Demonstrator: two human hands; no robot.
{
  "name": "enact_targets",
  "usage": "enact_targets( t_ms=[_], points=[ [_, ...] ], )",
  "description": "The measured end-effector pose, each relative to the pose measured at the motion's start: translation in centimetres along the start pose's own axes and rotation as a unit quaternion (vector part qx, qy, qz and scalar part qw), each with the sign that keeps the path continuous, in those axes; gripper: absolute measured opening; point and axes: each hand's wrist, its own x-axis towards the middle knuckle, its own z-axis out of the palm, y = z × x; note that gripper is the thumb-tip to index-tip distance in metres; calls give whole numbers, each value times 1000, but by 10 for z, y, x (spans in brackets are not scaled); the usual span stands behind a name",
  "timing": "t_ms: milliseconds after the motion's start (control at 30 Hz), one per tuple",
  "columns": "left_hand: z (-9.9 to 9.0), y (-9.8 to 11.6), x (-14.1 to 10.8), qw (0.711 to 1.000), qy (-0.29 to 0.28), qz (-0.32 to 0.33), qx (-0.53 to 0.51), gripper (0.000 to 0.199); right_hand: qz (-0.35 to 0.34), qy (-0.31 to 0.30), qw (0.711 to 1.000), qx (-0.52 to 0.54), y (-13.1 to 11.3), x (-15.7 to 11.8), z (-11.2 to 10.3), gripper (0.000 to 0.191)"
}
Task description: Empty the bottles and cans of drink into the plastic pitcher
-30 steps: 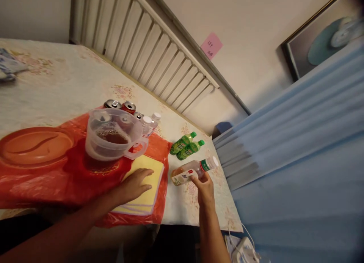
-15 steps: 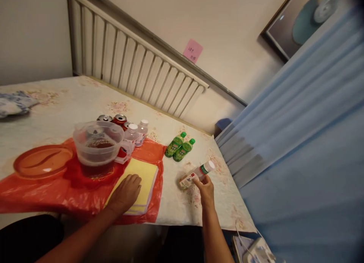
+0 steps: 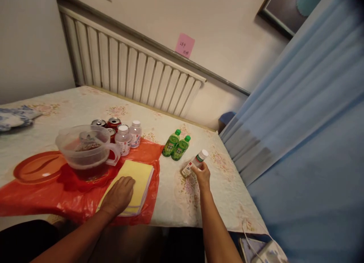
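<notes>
My right hand (image 3: 202, 175) grips a clear plastic bottle (image 3: 195, 163) with a white cap and green-and-white label. The bottle leans, its base at or just above the tablecloth. My left hand (image 3: 121, 194) lies flat on a flat stack of yellow cloths (image 3: 140, 174), holding nothing. Left of the bottle in my hand stand two green drink bottles (image 3: 171, 143) with green caps, side by side. Beyond the cloths is a clear plastic jug (image 3: 82, 156) with a handle and dark liquid inside. Two white-capped clear bottles (image 3: 123, 141) stand behind its handle.
Several drink cans (image 3: 114, 123) stand behind the jug. An orange lid (image 3: 38, 166) lies at left on a red plastic sheet (image 3: 65, 198). The table has a flowered tablecloth (image 3: 170, 202). A radiator (image 3: 127, 69) lines the wall; a blue curtain (image 3: 307, 122) hangs at right.
The bottle in my right hand has tilted more upright and moved slightly away from me. My left hand stays on the yellow cloths. The view has shifted a little.
</notes>
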Motion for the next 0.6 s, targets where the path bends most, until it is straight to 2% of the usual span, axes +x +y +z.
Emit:
enact_targets(
  t_ms=[367,600],
  points=[
    [1,1,-1,1000,2,-7,-5,21,-6,4,1000,1,19,59,35,62],
    [5,-2,-2,999,-3,2,33,22,1,-8,1000,24,42,64,47,63]
  ],
)
